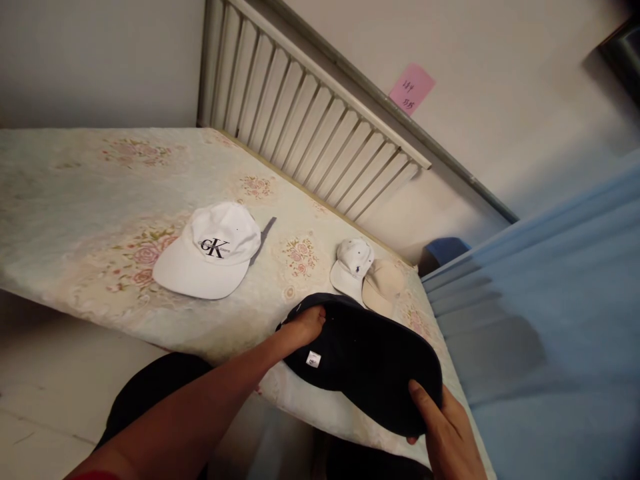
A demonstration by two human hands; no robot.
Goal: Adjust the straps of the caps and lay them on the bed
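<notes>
A black baseball cap (373, 363) was held underside up over the near edge of the worktop (200, 180), its hollow crown towards the person's left and its brim towards the right. The left hand (309, 325) reached into the crown with its fingers curled together; whether they pinched the cloth could not be told, as the fingertips were hidden. The right hand (447, 423) pinched the brim's end, thumb on the underside, fingers behind.

The right hand's hold looked like the weaker point: it gripped only the margin of the brim, so a pull from the crown could have slid it free and, this close to the edge, dropped the cap to the floor (40, 387). A wide swing might also have nudged the white cap with a small dark logo (353, 263) just beyond, and with it the beige cap (383, 287) against its side. Too firm a squeeze could have creased the brim.

The crown served as the only clear container, with the left hand and a white label (313, 360) inside it.

Further left lay a white CK cap (215, 250), upright, its grey strap (263, 240) trailing behind. Past the floral cover stood a radiator (300, 120); a blue curtain (540, 300) hung at the right.
</notes>
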